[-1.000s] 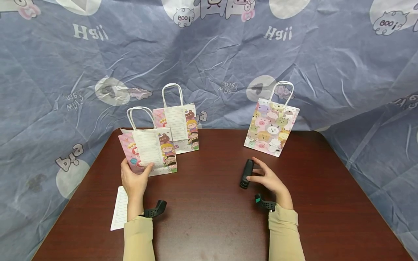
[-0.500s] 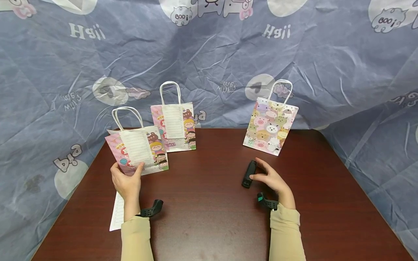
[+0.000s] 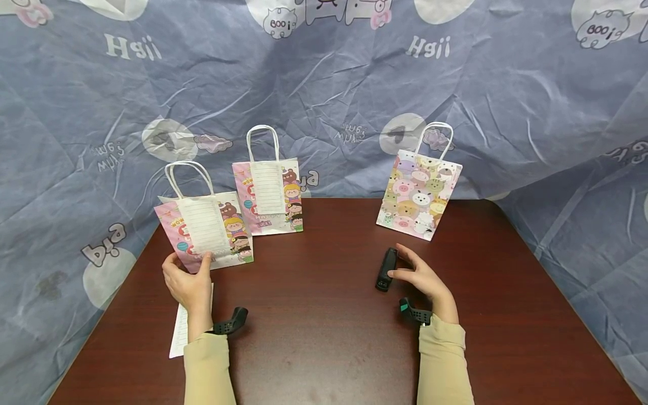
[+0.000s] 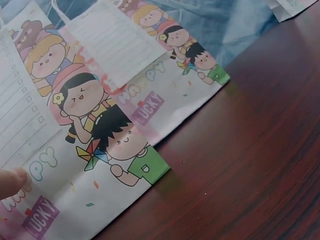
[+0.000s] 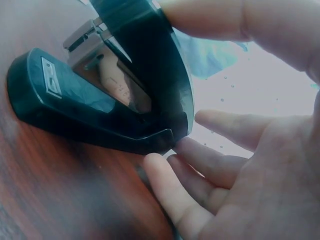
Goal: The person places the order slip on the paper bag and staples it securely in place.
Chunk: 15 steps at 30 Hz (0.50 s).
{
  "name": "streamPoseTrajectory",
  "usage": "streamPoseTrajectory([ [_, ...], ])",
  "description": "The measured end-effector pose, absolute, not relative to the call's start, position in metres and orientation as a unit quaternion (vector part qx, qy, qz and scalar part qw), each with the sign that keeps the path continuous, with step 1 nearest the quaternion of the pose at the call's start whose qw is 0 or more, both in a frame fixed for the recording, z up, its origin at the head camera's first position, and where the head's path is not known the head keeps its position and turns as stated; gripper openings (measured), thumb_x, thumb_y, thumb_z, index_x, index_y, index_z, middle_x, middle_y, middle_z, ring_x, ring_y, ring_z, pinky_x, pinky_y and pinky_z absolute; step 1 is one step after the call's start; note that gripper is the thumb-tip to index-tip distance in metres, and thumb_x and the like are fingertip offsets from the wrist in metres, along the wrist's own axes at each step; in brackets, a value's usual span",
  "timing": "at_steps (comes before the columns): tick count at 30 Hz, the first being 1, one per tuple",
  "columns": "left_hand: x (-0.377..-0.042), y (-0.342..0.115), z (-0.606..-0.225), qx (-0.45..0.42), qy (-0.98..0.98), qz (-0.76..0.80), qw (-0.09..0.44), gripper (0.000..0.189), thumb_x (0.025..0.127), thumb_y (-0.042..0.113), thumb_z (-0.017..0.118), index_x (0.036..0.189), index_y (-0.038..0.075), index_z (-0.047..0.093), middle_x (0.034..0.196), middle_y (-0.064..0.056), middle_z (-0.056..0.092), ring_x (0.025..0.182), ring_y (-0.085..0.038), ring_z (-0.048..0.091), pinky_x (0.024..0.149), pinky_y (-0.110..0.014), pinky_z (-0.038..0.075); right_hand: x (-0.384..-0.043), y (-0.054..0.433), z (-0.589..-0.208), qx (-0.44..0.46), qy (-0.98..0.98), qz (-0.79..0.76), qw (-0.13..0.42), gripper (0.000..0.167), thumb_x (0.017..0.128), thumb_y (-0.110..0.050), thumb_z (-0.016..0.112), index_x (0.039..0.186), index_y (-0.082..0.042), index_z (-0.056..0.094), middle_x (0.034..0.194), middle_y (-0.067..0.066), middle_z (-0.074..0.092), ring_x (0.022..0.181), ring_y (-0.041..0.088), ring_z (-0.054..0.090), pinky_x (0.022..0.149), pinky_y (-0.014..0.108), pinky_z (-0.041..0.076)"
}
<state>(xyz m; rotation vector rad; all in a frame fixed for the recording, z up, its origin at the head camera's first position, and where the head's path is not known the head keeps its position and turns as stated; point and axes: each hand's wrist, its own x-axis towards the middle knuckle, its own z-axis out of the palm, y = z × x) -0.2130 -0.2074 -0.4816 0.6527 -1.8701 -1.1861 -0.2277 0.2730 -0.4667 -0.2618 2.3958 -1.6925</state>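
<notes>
My left hand [image 3: 188, 287] grips the lower left corner of a pink and white cartoon paper gift bag [image 3: 237, 228], thumb in front. A ruled paper slip [image 3: 204, 225] lies against the bag's front. The left wrist view shows the same bag [image 4: 117, 145] close up, with the thumb [image 4: 10, 182] at its edge. On the right, a black stapler [image 3: 387, 270] rests on the table between the thumb and fingers of my right hand [image 3: 425, 281]. In the right wrist view the stapler [image 5: 70, 105] is spread apart at its hinge, with fingertips by the hinge end.
A matching gift bag [image 3: 292, 194] with a slip on its front stands behind the held one. An animal-print gift bag [image 3: 419, 197] stands at the back right. Another ruled slip [image 3: 179, 334] lies partly under the left wrist. A blue-grey printed cloth [image 3: 324, 95] hangs behind the table [image 3: 324, 337].
My left hand has carried the gift bag to the left, away from the matching bag behind. The stapler and my right hand have shifted slightly to the right.
</notes>
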Motion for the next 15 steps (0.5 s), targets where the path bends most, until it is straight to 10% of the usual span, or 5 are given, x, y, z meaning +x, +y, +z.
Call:
streamPoseTrajectory([
  [8,-0.215,-0.207,-0.485,0.261,-0.752,-0.454,0.399,0.07,0.07,0.018,0.082,0.126,-0.001,0.044,0.122,-0.022,0.046,0.117,-0.036,0.04,0.098,-0.047,0.029,-0.229,0.281,-0.471,-0.051,0.807,-0.585,0.063,0.075,0.09,-0.02,0.063,0.148,-0.001,0.019,0.149,0.022,0.024,0.135,0.037,0.026,0.104,0.05,0.028],
  [15,-0.211,-0.206,-0.488,0.26,-0.798,-0.419,0.346,0.086,0.069,0.015,0.08,0.138,-0.001,0.031,0.137,-0.024,0.032,0.127,-0.041,0.027,0.103,-0.054,0.022,-0.236,0.282,-0.482,-0.003,0.806,-0.591,-0.023,0.07,0.089,-0.018,0.066,0.145,-0.001,0.027,0.142,0.024,0.036,0.127,0.036,0.04,0.082,0.011,0.039],
])
